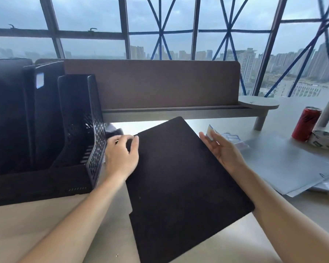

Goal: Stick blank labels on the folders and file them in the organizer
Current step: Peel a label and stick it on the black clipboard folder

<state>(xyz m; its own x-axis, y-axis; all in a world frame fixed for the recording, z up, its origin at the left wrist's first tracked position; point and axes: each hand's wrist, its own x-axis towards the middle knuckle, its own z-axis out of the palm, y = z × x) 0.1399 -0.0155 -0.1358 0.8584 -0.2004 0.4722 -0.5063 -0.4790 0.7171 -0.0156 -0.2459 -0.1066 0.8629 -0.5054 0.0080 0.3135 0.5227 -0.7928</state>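
Two hands were at work — the left hand [122, 154] pressed flat on the folder [180, 188] lying between them, the right hand [221, 147] pinching a label [210, 132] that could land crooked if the folder slid.

A folder [180, 186] lies in the middle of the table [36, 224], near its front edge. The organizer [80, 130] stands at the left edge with another folder [44, 111] in it. Labels [230, 137] lie right of the flat folder. A can [306, 123] stands by the right edge.
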